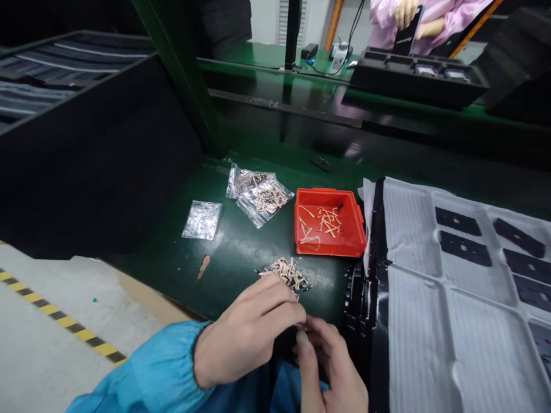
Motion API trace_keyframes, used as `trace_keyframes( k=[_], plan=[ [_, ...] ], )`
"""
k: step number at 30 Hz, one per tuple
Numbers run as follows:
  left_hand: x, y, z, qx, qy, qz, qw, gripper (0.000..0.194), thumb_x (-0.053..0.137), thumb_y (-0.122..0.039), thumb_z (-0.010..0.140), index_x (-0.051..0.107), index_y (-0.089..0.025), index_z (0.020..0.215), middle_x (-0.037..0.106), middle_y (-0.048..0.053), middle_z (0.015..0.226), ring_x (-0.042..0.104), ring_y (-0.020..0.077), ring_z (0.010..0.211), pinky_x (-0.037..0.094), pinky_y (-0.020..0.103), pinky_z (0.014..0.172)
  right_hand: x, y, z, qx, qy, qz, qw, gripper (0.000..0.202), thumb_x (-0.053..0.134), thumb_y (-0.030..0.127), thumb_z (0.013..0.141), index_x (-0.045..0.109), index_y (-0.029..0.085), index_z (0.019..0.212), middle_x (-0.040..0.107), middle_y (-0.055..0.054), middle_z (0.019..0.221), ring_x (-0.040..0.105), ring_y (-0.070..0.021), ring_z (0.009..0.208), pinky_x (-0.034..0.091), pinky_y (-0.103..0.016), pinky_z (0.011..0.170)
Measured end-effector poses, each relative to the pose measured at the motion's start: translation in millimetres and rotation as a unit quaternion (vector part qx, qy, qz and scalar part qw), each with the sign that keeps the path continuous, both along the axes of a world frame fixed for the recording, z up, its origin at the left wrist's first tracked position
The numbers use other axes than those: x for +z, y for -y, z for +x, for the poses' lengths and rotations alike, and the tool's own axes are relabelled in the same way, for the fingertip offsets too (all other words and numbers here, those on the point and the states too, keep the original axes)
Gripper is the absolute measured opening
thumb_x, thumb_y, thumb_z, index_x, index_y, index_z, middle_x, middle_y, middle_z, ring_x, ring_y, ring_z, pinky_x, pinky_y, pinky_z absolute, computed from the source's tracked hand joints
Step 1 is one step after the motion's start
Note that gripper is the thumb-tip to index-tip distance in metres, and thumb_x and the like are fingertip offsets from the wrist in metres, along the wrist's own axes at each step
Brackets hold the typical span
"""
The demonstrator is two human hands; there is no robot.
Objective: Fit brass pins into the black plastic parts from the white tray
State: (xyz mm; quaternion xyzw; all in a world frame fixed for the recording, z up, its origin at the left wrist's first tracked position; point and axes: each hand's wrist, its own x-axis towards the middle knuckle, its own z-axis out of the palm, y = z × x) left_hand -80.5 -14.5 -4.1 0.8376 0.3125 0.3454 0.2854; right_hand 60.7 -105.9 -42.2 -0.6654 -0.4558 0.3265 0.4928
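Note:
My left hand (252,327) and my right hand (329,364) meet at the fingertips near the table's front edge. The fingers of both are pinched together, and whatever is between them is too small and hidden to name. Just beyond my left hand lies a loose pile of small beige and dark strips (286,272). Behind the pile, a red tray (331,248) holds several thin beige pieces. Two clear bags (270,198) with similar pieces overlap to the left of the tray. A flat clear bag (202,220) lies further left.
A large tray with white lining (413,321) and flat black parts (465,248) stands at the right. A dark bin (107,143) and green post (185,74) are at the left. Across the table, a person in pink (430,26) handles a black panel above a black box (417,80).

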Motion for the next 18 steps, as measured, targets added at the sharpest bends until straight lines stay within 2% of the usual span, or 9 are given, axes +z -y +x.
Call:
trace_keyframes(
  k=[3, 8, 12, 15, 18],
  plan=[
    [0.4, -4.2, -2.6, -0.012, -0.046, 0.025, 0.999, 0.032, 0.038, -0.002, 0.107, 0.066, -0.015, 0.101, 0.066, 0.008, 0.09, 0.053, 0.0187, 0.082, 0.052, 0.032, 0.077, 3.5, -3.3, 1.5, 0.049, 0.015, -0.007, 0.999, 0.018, 0.057, 0.035, 0.106, 0.071, 0.024, 0.107, 0.074, 0.0, 0.091, 0.072, -0.0099, 0.072, 0.058, -0.014, 0.068],
    [0.3, -13.6, -6.3, -0.038, -0.09, 0.057, 0.994, 0.037, 0.037, -0.005, 0.109, 0.068, -0.014, 0.09, 0.064, 0.007, 0.086, 0.05, 0.0186, 0.08, 0.049, 0.032, 0.074, 10.3, -3.5, 1.0, 0.055, -0.015, -0.043, 0.997, 0.02, 0.053, 0.031, 0.108, 0.07, 0.025, 0.099, 0.067, 0.001, 0.082, 0.062, -0.0095, 0.064, 0.053, -0.016, 0.064],
    [1.8, -18.9, -10.8, -0.071, -0.114, 0.059, 0.989, 0.038, 0.04, -0.003, 0.106, 0.07, -0.012, 0.086, 0.067, 0.008, 0.086, 0.05, 0.0183, 0.077, 0.047, 0.033, 0.071, 9.3, -3.5, 2.9, 0.096, -0.015, -0.026, 0.995, 0.02, 0.053, 0.028, 0.107, 0.07, 0.025, 0.098, 0.063, 0.001, 0.079, 0.057, -0.0108, 0.065, 0.051, -0.019, 0.069],
    [1.9, -16.0, -14.0, -0.074, -0.097, 0.028, 0.992, 0.031, 0.045, -0.002, 0.105, 0.074, -0.01, 0.097, 0.073, 0.01, 0.097, 0.061, 0.0204, 0.088, 0.052, 0.035, 0.081, 5.9, -4.7, 4.4, 0.096, -0.005, -0.011, 0.995, 0.019, 0.054, 0.028, 0.106, 0.069, 0.025, 0.094, 0.062, 0.002, 0.076, 0.056, -0.0107, 0.063, 0.05, -0.021, 0.07],
    [0.7, -6.0, -12.4, -0.066, -0.025, -0.088, 0.994, 0.023, 0.054, -0.006, 0.104, 0.076, -0.011, 0.11, 0.076, 0.013, 0.118, 0.069, 0.0228, 0.11, 0.054, 0.036, 0.101, 1.7, -7.6, 1.5, 0.082, -0.015, 0.017, 0.996, 0.018, 0.055, 0.025, 0.104, 0.067, 0.025, 0.092, 0.06, 0.003, 0.073, 0.057, -0.01, 0.062, 0.048, -0.02, 0.064]
  ],
)
